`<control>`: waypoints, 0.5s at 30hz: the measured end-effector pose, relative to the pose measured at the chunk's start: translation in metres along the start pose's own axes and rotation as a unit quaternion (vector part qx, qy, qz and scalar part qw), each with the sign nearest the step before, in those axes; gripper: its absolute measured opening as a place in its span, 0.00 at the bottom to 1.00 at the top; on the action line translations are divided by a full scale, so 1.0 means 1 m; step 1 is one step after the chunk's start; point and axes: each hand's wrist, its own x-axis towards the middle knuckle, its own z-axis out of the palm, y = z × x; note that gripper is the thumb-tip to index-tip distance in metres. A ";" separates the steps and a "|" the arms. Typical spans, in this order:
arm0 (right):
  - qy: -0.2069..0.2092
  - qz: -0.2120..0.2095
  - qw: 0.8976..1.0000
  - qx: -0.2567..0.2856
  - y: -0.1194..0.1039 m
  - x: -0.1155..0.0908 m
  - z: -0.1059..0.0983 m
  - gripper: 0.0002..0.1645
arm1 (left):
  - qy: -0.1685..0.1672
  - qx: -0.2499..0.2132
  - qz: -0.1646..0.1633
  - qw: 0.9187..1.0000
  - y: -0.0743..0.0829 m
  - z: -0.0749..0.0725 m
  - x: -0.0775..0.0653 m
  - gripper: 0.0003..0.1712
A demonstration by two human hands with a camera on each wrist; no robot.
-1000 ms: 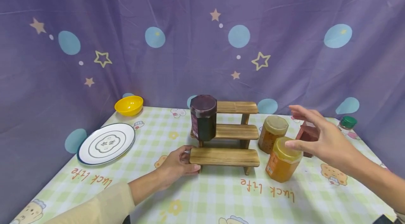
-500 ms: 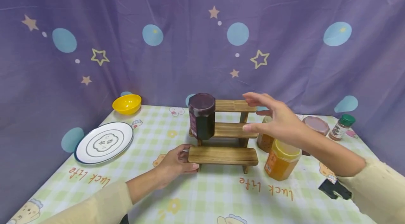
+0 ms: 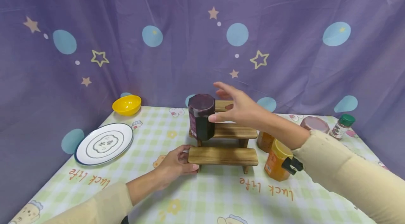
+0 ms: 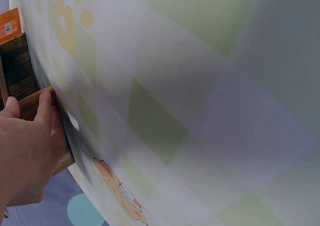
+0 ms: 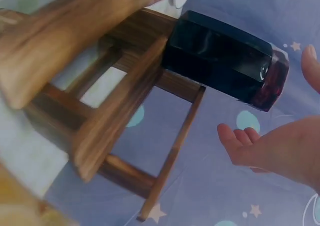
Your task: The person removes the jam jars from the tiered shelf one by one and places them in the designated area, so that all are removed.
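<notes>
A dark jar (image 3: 201,118) with a purple lid stands upright on the middle step, at the left end of a three-tier wooden display stand (image 3: 223,155). My left hand (image 3: 172,166) holds the left end of the lowest step; in the left wrist view, fingers (image 4: 44,105) lie along the wood. Beside the jar's right side is my right hand (image 3: 242,108), thumb and fingers spread apart with nothing between them. In the right wrist view the dark jar (image 5: 217,55) shows a gap between its lid and my right fingers (image 5: 239,138).
Right of the stand are a yellow-lidded jar (image 3: 278,164), a brown jar (image 3: 265,141) partly behind my right arm, a pinkish-lidded jar (image 3: 314,124) and a green-capped shaker (image 3: 342,126). At left sit a white plate (image 3: 83,148) and a yellow bowl (image 3: 127,105). A purple curtain (image 3: 177,65) hangs behind.
My right hand has moved left from above the yellow-lidded jar, across the stand, to beside the dark jar. The left hand keeps its hold on the lowest step.
</notes>
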 end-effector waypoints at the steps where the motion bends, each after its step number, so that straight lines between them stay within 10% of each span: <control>1: -0.004 -0.003 1.000 -0.004 -0.001 0.003 0.002 0.56 | -0.002 0.000 0.001 1.000 -0.001 0.000 0.000 0.42; 9: -0.054 -0.026 0.998 0.033 0.006 0.022 0.020 0.52 | 0.000 0.003 0.000 1.000 -0.002 0.000 0.001 0.42; 15: -0.015 -0.065 0.998 0.023 0.013 0.027 0.031 0.42 | 0.000 0.003 -0.002 1.000 -0.001 0.000 0.001 0.41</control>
